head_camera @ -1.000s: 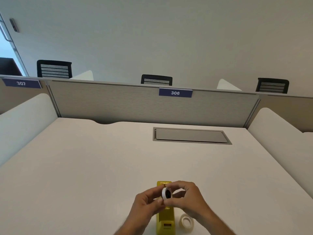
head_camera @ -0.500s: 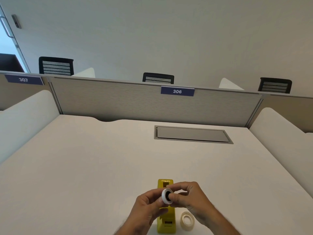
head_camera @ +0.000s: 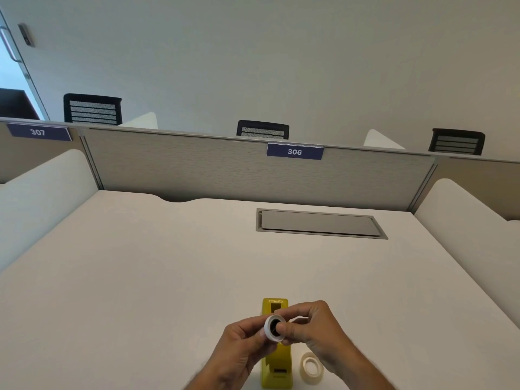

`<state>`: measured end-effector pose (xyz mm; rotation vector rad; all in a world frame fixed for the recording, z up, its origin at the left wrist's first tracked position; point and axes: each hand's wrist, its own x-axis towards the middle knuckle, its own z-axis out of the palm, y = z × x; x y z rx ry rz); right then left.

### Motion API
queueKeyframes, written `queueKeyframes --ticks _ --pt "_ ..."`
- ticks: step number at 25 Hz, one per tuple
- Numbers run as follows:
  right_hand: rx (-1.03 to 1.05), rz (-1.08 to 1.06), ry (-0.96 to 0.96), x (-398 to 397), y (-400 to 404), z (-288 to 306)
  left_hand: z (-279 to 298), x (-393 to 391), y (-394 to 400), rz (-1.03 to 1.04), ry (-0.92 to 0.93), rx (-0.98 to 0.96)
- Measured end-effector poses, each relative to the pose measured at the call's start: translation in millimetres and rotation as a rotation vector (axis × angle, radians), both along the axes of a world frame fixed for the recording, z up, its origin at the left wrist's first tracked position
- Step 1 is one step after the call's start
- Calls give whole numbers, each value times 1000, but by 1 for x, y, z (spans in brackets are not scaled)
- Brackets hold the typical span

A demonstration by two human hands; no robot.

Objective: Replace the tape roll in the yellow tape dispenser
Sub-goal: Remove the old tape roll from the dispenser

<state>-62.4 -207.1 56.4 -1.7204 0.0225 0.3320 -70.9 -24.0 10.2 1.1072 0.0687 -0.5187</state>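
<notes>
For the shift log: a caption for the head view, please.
Both hands hold a tape roll above the yellow dispenser.

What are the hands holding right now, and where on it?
Both the left hand and right hand pinch the white tape roll by its rim, above the yellow dispenser.

White tape roll (head_camera: 274, 331) held above yellow dispenser (head_camera: 276, 364); second roll (head_camera: 311, 367) beside.

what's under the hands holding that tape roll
Under both hands, the left hand and right hand, gripping the white tape roll, the yellow tape dispenser stands on the desk. Its middle, where the roll seats, is covered. A second roll lies beside it.
</notes>
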Motion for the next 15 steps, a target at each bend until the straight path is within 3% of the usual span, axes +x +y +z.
queueKeyframes --ticks 9,15 --pt "60 -38 5 -2 2 0 -1 1 0 16 22 -35" --pt "-15 -135 -59 -7 5 -4 1 3 4 103 38 -13"
